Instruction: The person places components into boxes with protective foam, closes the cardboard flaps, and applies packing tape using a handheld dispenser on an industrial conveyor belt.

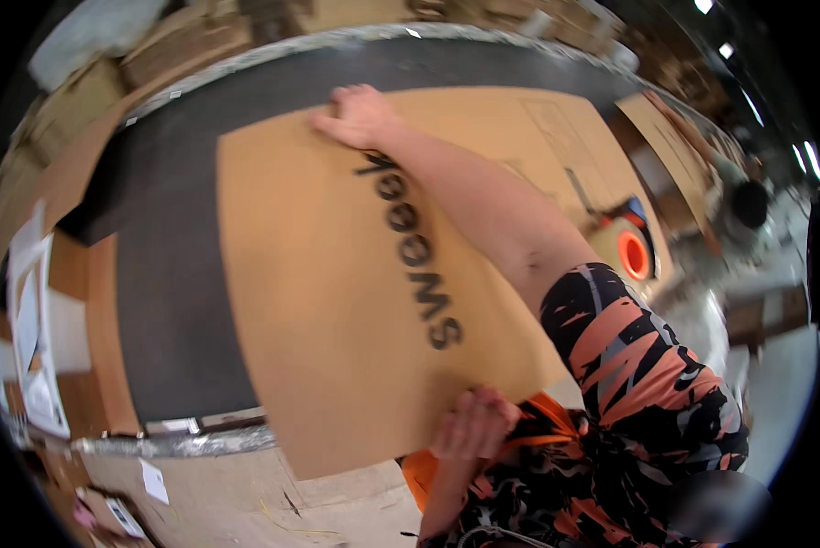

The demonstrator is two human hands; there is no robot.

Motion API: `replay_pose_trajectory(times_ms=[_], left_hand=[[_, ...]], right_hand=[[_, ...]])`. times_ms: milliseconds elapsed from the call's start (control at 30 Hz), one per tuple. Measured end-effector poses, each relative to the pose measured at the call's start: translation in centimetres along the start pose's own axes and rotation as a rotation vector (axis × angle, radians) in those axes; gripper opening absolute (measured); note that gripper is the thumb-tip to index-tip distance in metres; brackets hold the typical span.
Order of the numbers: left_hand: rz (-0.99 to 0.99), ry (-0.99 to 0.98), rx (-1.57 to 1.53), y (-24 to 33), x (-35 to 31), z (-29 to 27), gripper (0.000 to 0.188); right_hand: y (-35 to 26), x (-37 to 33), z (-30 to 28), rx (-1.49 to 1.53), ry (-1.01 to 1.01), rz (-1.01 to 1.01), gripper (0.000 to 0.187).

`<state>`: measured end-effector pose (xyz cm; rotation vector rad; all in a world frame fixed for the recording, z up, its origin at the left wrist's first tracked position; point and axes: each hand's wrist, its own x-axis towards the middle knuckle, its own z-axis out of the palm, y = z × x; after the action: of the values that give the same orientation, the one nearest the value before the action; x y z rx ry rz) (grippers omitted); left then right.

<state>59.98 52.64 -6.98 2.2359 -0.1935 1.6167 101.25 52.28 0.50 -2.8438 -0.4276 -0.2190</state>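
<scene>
Bracing a broad, flat sheet of brown cardboard [328, 292], we have it across the dark, matte tabletop [173, 247], its smooth face marked with bold black lettering. Our right hand [360, 117] reaches over to the far edge, fingers bent at the rim and thumb spread away from them; we cannot tell whether it pinches the board. Our left hand [472, 426] sits at the near edge, fingers side by side against the card; its thumb is hidden, so we cannot tell how firmly it grips. Right of our forearm, a tape dispenser [625, 239] with a round orange core rests on cardboard. Crinkled clear film [218, 444] wraps the table's near edge. Left stands an open carton [104, 338] with stiff, straight walls; at right, a co-worker [748, 205] handles another cardboard piece [670, 151].
</scene>
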Motion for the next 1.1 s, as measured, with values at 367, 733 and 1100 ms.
replay_pose_trajectory(times_ms=[367, 733, 1100], left_hand=[[0.079, -0.034, -0.108, -2.1, 2.3, 2.5, 0.025], [0.141, -0.543, -0.210, -0.5, 7.1, -0.9, 0.037], [0.764, -1.434, -0.300, -1.7, 14.2, 4.8, 0.110]], right_hand=[[1.8, -37.0, -15.0, 0.136, -0.303, -0.154, 0.082], [5.5, -42.5, -11.5, -0.319, 0.091, -0.191, 0.063], [6.3, -43.2, -8.6, -0.106, 0.298, -0.211, 0.061]])
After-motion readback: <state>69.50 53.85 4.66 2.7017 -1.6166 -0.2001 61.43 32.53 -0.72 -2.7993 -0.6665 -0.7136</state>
